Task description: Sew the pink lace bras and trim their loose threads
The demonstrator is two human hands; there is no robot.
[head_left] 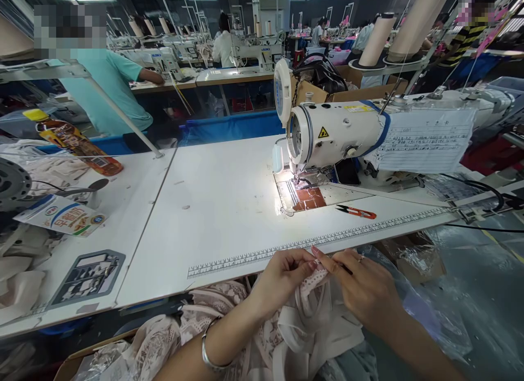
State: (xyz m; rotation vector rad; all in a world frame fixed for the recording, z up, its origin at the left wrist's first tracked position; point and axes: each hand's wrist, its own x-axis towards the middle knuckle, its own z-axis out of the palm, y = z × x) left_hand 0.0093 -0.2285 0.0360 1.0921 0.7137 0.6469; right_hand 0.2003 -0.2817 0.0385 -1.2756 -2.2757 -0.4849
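Note:
My left hand (282,274) and my right hand (362,285) meet just below the near edge of the white sewing table (221,206). Both pinch a piece of pale pink lace fabric (311,321) that hangs down into my lap. A silver bangle sits on my left wrist and a ring on my right hand. A thin dark thing shows by my right fingers; I cannot make it out. The white sewing machine (339,132) stands beyond my hands at the right, its lamp lighting the needle plate.
Red thread snips (356,210) lie right of the needle plate. A printed ruler strip (319,242) runs along the table's front edge. A bottle (76,143), a packet (61,216) and cloth sit at the left. A paper sheet (426,141) hangs on the machine. Other workers sit behind.

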